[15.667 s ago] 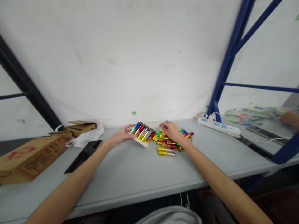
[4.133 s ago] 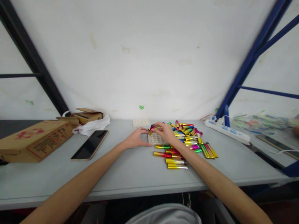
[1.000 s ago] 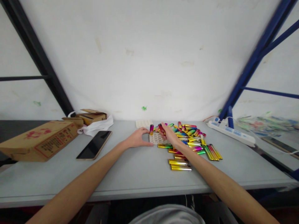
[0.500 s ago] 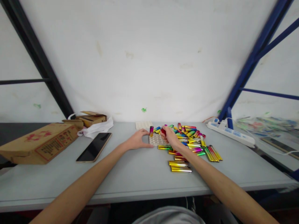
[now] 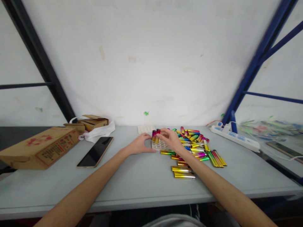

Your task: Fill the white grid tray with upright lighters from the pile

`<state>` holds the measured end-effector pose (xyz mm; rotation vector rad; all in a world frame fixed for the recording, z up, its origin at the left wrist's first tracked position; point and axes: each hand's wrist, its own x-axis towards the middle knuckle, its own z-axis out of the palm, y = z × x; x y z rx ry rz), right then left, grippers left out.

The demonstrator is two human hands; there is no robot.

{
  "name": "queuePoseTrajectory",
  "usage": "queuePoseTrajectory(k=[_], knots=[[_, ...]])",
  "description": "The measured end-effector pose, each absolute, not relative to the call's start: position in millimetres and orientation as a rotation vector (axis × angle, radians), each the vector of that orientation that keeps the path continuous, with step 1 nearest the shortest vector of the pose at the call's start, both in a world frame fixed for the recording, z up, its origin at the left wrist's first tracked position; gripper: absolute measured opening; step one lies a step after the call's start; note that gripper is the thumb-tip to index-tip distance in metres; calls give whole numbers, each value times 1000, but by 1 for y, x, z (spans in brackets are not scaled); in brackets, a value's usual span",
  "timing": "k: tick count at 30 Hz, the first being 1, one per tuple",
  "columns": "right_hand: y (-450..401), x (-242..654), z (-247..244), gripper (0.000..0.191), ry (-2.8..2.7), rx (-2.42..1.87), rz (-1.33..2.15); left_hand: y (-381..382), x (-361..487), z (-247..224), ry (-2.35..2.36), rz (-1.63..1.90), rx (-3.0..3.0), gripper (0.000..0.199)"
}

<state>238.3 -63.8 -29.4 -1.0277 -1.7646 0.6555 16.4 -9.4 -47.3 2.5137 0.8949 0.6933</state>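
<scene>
A white tray (image 5: 160,145) with rows of round holes lies on the table before me. At its left side one lighter (image 5: 153,135), purple and gold, stands upright. My left hand (image 5: 141,144) curves round the tray's left edge, thumb at the near corner and fingertips close to that lighter. In my right hand (image 5: 169,138) a second lighter (image 5: 157,135), red and gold, is pinched upright just beside the first; whether its base sits in a hole I cannot tell. Many loose shiny lighters (image 5: 197,145) lie to the right, partly behind my right forearm.
Behind the tray lies another white tray (image 5: 146,129). On the left are a phone (image 5: 96,152), a cardboard box (image 5: 42,145), a smaller open box (image 5: 94,122) and a white plastic bag (image 5: 99,130). A power strip (image 5: 234,136) with cables runs along the right.
My right hand has brought the red-and-gold lighter left from over the pile's edge to beside the standing lighter. My left hand has stayed at the tray.
</scene>
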Motion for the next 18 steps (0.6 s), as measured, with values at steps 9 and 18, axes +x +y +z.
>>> queuePoseTrajectory(k=[9,18], knots=[[-57,235,-27,17,-2161,-1229,226,-8,16,-50,867,708,2526,71],[-71,244,-2,20,-2385,-1402,105,-10,15,-49,930,681,2510,76]])
